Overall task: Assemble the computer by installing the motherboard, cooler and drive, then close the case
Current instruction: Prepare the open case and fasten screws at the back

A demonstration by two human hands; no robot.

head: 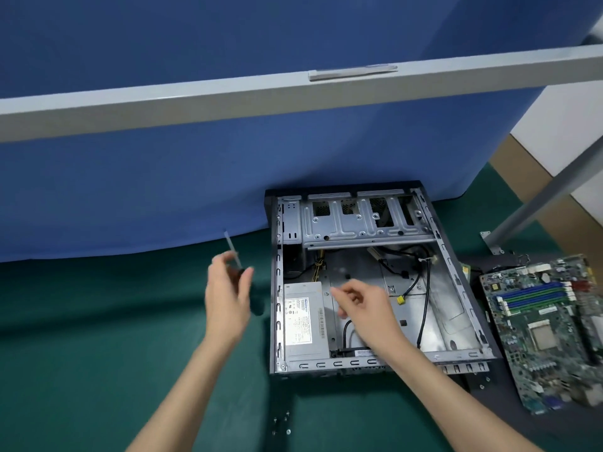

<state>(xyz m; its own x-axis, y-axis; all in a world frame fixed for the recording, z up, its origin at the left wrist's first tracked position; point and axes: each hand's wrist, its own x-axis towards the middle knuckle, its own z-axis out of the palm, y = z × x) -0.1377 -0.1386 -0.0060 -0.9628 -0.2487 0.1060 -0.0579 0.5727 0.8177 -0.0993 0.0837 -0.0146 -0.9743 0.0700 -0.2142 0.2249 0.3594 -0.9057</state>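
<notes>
Left hand (228, 298) grips a screwdriver (232, 249); right hand (365, 305) extended forward, fingertips (337, 291) pinched.

Bare matt metal case (453, 265) lies on smooth green cloth (98, 321); blue fabric backdrop (163, 190).

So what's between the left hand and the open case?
Only a bare strip of green table cover separates the left hand, gripping a slim screwdriver, from the open grey metal computer case, in the head view.

My green counter (98, 337) carries the open case (278, 308) near its far edge, a dark panel (483, 406) under the motherboard (541, 327) rightward, and screws (282, 422) near the front.
</notes>
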